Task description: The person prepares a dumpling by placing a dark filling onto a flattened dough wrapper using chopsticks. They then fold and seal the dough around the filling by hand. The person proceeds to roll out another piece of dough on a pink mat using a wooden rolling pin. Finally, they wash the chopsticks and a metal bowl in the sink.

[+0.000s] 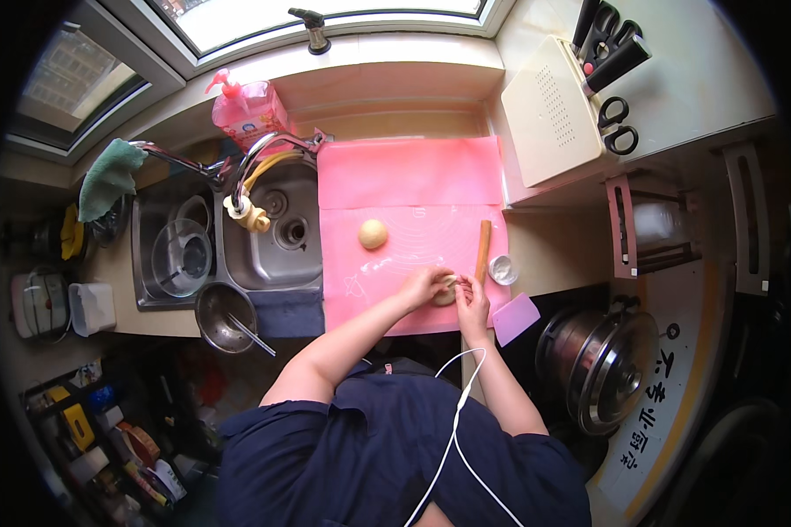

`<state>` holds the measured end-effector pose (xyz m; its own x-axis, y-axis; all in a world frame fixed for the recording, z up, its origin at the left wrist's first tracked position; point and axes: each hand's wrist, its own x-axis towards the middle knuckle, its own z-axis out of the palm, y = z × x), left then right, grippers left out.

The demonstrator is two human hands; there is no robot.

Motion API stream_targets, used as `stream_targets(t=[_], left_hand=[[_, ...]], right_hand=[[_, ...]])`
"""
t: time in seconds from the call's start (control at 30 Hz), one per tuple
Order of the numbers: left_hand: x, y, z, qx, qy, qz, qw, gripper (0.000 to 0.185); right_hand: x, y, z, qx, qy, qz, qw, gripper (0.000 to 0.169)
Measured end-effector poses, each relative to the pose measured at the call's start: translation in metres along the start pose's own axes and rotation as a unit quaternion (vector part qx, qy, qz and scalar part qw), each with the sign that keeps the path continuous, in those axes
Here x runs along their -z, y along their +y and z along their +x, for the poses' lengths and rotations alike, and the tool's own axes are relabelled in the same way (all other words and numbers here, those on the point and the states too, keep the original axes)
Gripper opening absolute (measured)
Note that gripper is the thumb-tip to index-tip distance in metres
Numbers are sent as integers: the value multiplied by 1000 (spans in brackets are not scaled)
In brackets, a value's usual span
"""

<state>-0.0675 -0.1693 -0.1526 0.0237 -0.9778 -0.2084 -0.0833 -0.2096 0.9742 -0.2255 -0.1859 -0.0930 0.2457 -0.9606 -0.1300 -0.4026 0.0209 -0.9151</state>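
Observation:
Both of my hands are on a piece of dough (444, 298) near the front edge of a pink silicone mat (349, 290). My left hand (428, 286) grips its left and upper side, and my right hand (472, 300) pinches its right side. The fingers partly hide the dough. A round ball of dough (372, 234) rests on the mat, up and to the left of my hands. A wooden rolling pin (483, 250) lies just beyond my right hand, beside a small container of white powder (503, 270). A pink plastic dough scraper (517, 319) lies at the mat's right front corner.
Left of the mat is a double steel sink (270, 280) with a faucet (254, 155), glass bowl (182, 257) and metal bowl (226, 317). A steel pot (606, 375) stands on the right. A knife block (554, 112) is at back right. A white cable (458, 415) hangs before me.

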Motion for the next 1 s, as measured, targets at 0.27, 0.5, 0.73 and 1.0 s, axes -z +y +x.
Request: stream_targets(t=[0.27, 0.5, 0.73, 1.0], left_hand=[[32, -1, 29, 19, 184, 182, 966, 35], [59, 28, -9, 78, 170, 149, 971, 31], [54, 39, -26, -259, 113, 298, 912, 27], [42, 16, -28, -97, 210, 291, 928, 52]], right_hand=[[19, 2, -34, 47, 62, -231, 970, 43], [17, 58, -38, -99, 63, -188, 975, 64], [19, 68, -29, -122, 64, -98, 986, 50], [22, 55, -37, -51, 72, -80, 993, 47]])
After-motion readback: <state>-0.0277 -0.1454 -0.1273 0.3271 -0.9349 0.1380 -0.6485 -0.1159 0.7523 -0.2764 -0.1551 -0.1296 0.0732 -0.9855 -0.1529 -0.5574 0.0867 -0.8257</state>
